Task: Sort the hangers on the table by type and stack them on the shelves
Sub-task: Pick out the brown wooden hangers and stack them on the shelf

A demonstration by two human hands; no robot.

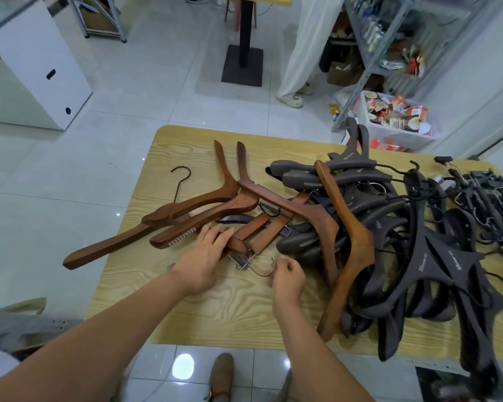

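Sorting looks barely begun: the hangers lie mixed on the bench (215,314), with none seen on shelves. The left hand (201,265) has its fingers laid across a short wooden clip hanger (249,231) (whether the thumb closes beneath it I cannot tell), and the right hand (288,278) pinches the wire hook (262,273) just beside it. The next move, I judge, is drawing this piece clear of the brown coat hangers (204,207) and dark hangers (418,256) — slowly, since hooks snag.
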